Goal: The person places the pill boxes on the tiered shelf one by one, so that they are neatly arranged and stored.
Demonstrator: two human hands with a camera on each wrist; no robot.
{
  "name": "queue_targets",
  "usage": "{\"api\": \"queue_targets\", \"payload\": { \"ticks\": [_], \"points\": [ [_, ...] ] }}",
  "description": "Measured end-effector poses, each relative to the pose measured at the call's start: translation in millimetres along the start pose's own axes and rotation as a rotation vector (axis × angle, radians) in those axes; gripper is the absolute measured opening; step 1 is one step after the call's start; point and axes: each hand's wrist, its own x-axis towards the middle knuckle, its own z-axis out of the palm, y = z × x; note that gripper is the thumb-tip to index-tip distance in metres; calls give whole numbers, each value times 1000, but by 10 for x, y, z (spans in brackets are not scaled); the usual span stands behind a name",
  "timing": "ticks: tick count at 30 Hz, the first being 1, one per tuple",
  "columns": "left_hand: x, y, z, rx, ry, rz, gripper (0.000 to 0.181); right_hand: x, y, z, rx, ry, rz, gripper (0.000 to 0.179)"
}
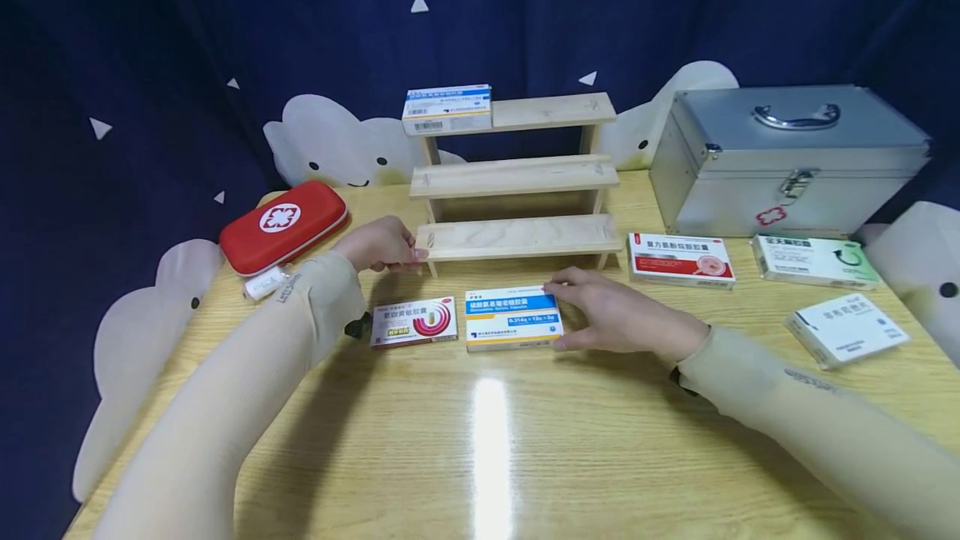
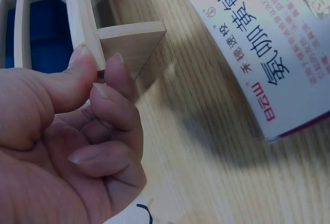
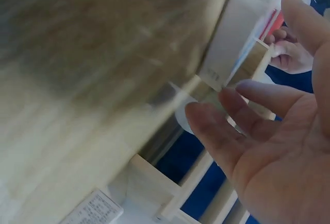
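Note:
My left hand (image 1: pixel 378 244) pinches the left end of the lowest tier of a three-tier wooden shelf (image 1: pixel 517 237); the left wrist view has the thumb on its edge and a finger below. A blue, white and yellow medicine box (image 1: pixel 513 319) lies in front of the shelf. Across its right end spans my right hand (image 1: pixel 611 311), fingertips at the far corner and thumb at the near one. Left of it lies a white medicine box with pink rings (image 1: pixel 414 322). A similar blue-and-white medicine box (image 1: pixel 447 110) sits at the left of the top tier.
A red first-aid case (image 1: pixel 283 227) stands at the left, a small white item (image 1: pixel 264 283) beside it. At the right are a silver metal case (image 1: pixel 787 157), a red-and-white box (image 1: pixel 680 258), a green-and-white box (image 1: pixel 815 260) and a white box (image 1: pixel 847 329). A dark blue curtain hangs behind.

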Motion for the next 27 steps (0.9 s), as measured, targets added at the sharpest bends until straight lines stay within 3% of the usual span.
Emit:
{"api": "queue_targets", "payload": {
  "ticks": [7,17,21,27],
  "points": [
    [4,-2,-7,-39,1,-33,29,75,33,21,38,4,60,87],
    [-8,-9,26,-119,15,-27,25,132,49,11,35,-58,65,92],
    [-9,-30,33,-228,27,-28,21,137,45,27,24,-57,45,93],
    [34,-100,51,-539,-3,-61,19,125,39,49,19,-48,42,92]
  ]
}}
